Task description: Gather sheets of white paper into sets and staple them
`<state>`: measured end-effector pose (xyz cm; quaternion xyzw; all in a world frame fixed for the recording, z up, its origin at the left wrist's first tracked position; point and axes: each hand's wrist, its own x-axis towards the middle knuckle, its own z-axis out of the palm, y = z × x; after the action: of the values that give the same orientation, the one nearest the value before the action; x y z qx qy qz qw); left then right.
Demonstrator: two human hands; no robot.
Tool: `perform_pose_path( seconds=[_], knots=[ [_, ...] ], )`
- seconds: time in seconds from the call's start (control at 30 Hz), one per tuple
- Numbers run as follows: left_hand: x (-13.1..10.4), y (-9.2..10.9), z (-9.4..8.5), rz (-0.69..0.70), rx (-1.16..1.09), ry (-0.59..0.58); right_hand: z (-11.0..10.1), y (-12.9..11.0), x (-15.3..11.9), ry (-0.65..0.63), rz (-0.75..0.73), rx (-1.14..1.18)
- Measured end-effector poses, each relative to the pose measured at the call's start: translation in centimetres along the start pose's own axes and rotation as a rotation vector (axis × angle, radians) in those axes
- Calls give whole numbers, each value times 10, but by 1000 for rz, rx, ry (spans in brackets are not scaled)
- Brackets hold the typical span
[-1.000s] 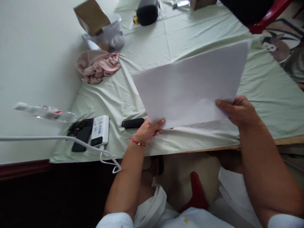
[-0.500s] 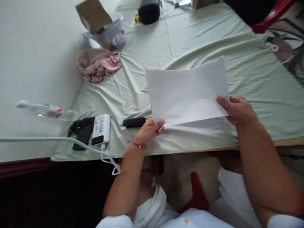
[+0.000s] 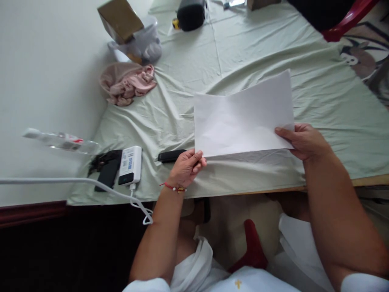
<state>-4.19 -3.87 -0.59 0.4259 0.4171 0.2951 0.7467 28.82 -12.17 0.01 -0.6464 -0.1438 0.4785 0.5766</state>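
A rectangular sheet of plain white paper (image 3: 243, 117) is held over the near part of the pale-green cloth-covered counter (image 3: 331, 134) — the left hand (image 3: 187, 165) pinches its near left corner, the right hand (image 3: 305, 140) clamps its right edge. A slim black oblong object (image 3: 170, 155) lies just beside the left hand, partly hidden by it. Farther left, a white rectangular power bank (image 3: 130, 165) adjoins a flat black phone-like slab (image 3: 107, 175), with a crumpled pink cloth (image 3: 129, 83) beyond.
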Motion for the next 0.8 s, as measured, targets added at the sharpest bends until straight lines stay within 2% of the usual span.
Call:
perform_pose_path(
  seconds=[0.1,0.27,0.4,0.47,0.53,0.63,0.8],
  knots=[
    [-2,0,-1,-35,-32,-9,2,0,2,39,-33,-37],
    [-8,2,-1,-2,-117,-79,6,-7,-2,96,-1,23],
    [-15,1,0,13,-27,-67,9,-9,-4,127,8,-21],
    [-18,-2,0,92,54,33,11,-7,-3,133,6,-55],
    [-22,-4,0,206,100,184,12,-5,-2,142,-1,-67],
    [-26,-3,-3,344,69,390,15,-2,0,155,2,-57],
    [-19,1,-17,521,68,701,21,5,3,76,1,-61]
  ],
)
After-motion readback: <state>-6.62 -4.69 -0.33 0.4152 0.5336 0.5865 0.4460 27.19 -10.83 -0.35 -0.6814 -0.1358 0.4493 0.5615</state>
